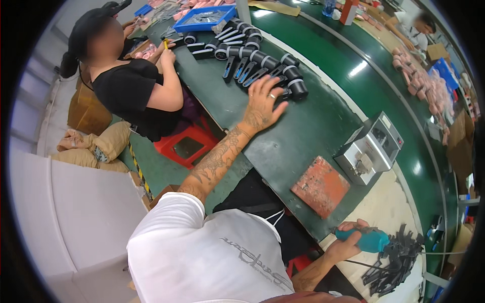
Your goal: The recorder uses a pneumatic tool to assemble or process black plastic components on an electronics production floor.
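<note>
My left hand (263, 103) reaches across the green table with its fingers spread, a ring on one of them. Its fingertips are at the near end of a group of black hair-dryer-shaped housings (262, 59), whose handles show open insides; whether they touch one I cannot tell. Low on the right, my right hand (348, 245) is wrapped round a teal electric screwdriver (371, 239). Beyond the tool lies a heap of thin black plastic parts (394, 262) on a pale surface.
A worn red board (321, 187) lies beside a grey metal machine (371, 149). A co-worker in black (131, 86) sits left, holding a yellow tool. Farther off are a blue tray (204, 19), a green conveyor (343, 60), pink parts (414, 76) and a red stool (187, 144).
</note>
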`<state>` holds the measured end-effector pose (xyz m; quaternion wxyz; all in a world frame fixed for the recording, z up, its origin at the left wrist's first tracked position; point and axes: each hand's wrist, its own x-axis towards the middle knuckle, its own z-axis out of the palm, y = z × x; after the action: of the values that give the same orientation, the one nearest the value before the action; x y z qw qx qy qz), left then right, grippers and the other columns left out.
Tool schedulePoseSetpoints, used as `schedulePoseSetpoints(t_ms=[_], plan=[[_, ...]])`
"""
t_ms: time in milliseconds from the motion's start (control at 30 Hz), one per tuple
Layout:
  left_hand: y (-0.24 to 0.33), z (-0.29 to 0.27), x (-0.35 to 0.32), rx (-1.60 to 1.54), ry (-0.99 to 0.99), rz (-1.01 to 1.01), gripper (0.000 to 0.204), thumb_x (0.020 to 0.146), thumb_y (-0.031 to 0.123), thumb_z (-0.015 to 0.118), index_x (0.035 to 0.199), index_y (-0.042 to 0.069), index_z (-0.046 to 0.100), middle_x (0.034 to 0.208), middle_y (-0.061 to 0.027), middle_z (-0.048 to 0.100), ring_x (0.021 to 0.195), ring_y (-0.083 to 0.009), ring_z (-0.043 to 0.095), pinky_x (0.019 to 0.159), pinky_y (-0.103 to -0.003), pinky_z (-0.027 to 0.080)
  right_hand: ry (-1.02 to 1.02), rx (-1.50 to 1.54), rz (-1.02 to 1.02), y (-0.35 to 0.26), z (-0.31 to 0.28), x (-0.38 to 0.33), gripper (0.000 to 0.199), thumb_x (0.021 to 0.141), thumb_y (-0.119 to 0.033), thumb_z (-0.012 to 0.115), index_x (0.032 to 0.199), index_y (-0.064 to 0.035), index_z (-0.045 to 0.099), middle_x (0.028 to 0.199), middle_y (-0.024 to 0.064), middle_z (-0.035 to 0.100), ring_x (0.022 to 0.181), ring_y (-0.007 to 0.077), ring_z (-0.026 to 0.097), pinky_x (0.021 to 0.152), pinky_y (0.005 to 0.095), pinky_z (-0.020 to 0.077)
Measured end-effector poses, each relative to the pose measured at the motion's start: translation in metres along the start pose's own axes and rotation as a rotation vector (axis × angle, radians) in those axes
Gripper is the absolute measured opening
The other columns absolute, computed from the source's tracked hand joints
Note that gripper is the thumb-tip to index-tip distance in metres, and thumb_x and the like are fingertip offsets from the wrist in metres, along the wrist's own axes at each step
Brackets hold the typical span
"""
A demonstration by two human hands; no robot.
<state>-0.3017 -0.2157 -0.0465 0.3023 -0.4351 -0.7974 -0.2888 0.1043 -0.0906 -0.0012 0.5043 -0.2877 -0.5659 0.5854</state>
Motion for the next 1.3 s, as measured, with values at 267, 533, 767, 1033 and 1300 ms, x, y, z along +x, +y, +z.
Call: schedulePoseSetpoints(t_ms=[267,533,767,1033,1300], plan=[[0.075,-0.006,0.000,-0.434,-0.138,0.054,0.033,0.089,0.023,0.074,0.118,0.009,0.064,0.138,-0.0122,0.057,0.132,-0.0338,0.051,0.112,-0.048,0.038,-0.017,0.010,0.020,-0.002,-0.005,-0.001,0.063,0.094,-0.051,0.074,0.121,0.0027,0.054,0.078,0.0071,0.058,0.067,0.0182,0.056,0.063,0.0321,0.0478],[0.096,0.033,-0.017,-0.634,-0.314,-0.225,0.023,0.094,0.020,0.066,0.115,0.011,0.067,0.130,-0.0096,0.061,0.121,-0.0324,0.056,0.108,-0.044,0.043,0.015,0.017,0.042,0.003,0.002,-0.005,0.063,0.093,-0.049,0.075,0.121,0.0033,0.054,0.077,0.0074,0.057,0.067,0.0186,0.056,0.062,0.0315,0.0469],[0.090,0.039,-0.023,-0.722,-0.262,-0.260,0.010,0.088,0.011,0.061,0.089,0.009,0.071,0.117,-0.0054,0.067,0.107,-0.0286,0.059,0.100,-0.042,0.048,-0.109,0.050,0.005,0.008,0.006,0.000,0.049,0.102,-0.040,0.065,0.122,0.0038,0.054,0.079,0.0064,0.053,0.073,0.0183,0.053,0.069,0.0316,0.0462],[0.089,0.038,-0.023,-0.758,-0.252,-0.272,0.014,0.091,0.017,0.063,0.081,0.008,0.066,0.108,-0.0046,0.069,0.103,-0.0271,0.060,0.098,-0.041,0.047,-0.075,0.058,0.031,0.008,0.012,-0.001,0.058,0.097,-0.045,0.071,0.122,0.0039,0.054,0.077,0.0067,0.054,0.071,0.0189,0.054,0.068,0.0318,0.0459],[0.091,0.032,-0.021,-0.651,-0.369,-0.269,0.023,0.095,0.030,0.068,0.085,0.009,0.069,0.107,-0.0044,0.069,0.108,-0.0252,0.060,0.101,-0.040,0.043,-0.066,0.053,0.035,0.007,0.013,0.000,0.061,0.095,-0.047,0.074,0.121,0.0042,0.054,0.077,0.0078,0.055,0.070,0.0195,0.054,0.066,0.0314,0.0459]])
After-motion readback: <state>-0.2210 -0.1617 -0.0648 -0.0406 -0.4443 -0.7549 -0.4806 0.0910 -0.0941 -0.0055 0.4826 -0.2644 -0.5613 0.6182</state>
